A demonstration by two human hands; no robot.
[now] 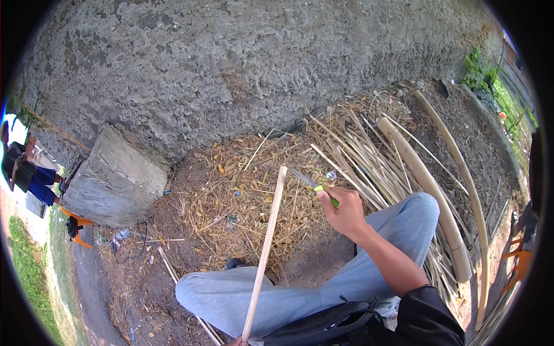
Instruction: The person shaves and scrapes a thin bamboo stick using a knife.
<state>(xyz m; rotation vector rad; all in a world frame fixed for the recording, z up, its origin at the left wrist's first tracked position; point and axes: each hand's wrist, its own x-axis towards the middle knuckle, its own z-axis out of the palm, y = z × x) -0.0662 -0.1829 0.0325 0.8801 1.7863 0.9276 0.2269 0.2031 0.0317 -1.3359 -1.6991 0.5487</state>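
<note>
My right hand (344,212) is closed around the green and black handle of a knife (304,179). Its blade points up and left, with the tip close to the top end of a pale bamboo strip (267,248). The strip slants up across my left leg from the lower edge. At its bottom end a small part of my left hand (234,341) shows, with the fingers around the strip; the rest of that hand is out of the picture. Both my legs, in light blue trousers (242,297), are bent, and a black bag (323,326) lies at my lap.
Split bamboo strips (369,158) lie piled to the right, with a thick bamboo pole (430,190) and a thinner curved pole (464,173) beside them. A concrete block (118,179) stands left by the rough wall (231,69). Another person (29,173) is at the far left. Shavings cover the ground.
</note>
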